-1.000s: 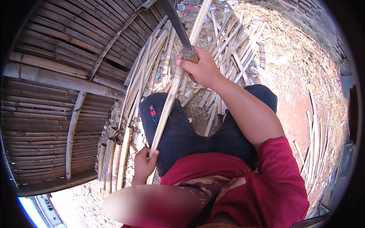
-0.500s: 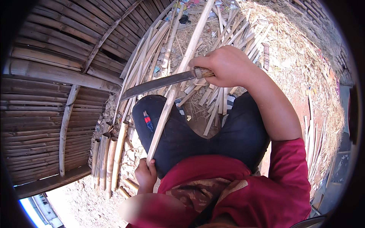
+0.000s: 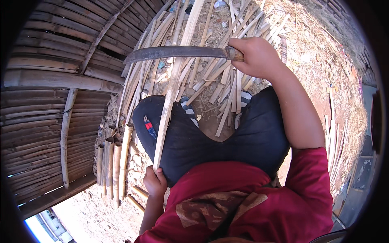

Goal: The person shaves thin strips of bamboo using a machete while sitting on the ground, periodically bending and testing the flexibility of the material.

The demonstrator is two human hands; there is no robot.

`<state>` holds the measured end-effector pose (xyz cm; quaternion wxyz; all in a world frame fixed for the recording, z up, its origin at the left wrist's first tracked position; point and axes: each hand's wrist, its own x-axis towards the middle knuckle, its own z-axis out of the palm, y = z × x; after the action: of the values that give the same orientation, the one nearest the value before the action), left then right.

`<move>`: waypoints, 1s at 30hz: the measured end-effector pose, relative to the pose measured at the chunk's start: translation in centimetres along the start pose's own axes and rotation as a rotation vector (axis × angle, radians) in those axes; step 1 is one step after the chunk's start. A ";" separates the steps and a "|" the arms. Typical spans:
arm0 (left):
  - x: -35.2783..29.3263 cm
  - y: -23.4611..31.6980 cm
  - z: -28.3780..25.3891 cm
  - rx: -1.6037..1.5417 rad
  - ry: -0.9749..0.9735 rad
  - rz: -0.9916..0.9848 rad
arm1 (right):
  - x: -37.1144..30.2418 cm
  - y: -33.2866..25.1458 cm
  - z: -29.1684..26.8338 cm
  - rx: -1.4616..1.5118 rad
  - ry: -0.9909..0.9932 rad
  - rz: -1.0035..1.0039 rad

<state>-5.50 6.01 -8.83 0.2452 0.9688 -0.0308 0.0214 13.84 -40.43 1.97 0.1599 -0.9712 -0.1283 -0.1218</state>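
My left hand (image 3: 155,181) grips the near end of a long pale bamboo strip (image 3: 165,117) beside my left thigh. The strip slants up and away across my left leg, and its far end runs out at the top of the picture. Closed round a short wooden handle, my right hand (image 3: 256,56) holds a machete (image 3: 178,52). Its dark, slightly curved blade points left and lies across the upper part of the strip; whether the edge touches it I cannot tell.
Several split bamboo strips (image 3: 231,89) lie heaped on the ground beyond my feet. At my left are upright bamboo poles (image 3: 116,170) and a bamboo slat wall (image 3: 36,133). Straw (image 3: 316,60) covers the ground at the right, with more strips (image 3: 334,141) there.
My right hand and the machete have moved farther away from me along the strip. My left hand keeps its hold, and the strip has shifted slightly left and stands steeper.
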 end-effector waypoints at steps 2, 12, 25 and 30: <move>0.2 0.3 -0.3 -0.007 -0.011 -0.007 | 0.0 -2.2 0.7 0.003 -0.135 -0.106; 1.8 0.3 -1.8 -0.059 -0.105 0.019 | 2.9 1.9 3.3 0.336 -0.077 0.138; 1.0 1.3 -1.3 0.130 -0.013 0.013 | 1.7 -0.1 2.6 0.254 -0.511 -0.030; 0.6 1.4 -1.5 0.164 -0.018 0.009 | 0.1 -4.0 3.4 0.141 -0.333 -0.178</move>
<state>-5.01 5.48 -6.87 0.1644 0.9856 -0.0355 0.0163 13.48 -35.63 0.01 0.1925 -0.9491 -0.2467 0.0359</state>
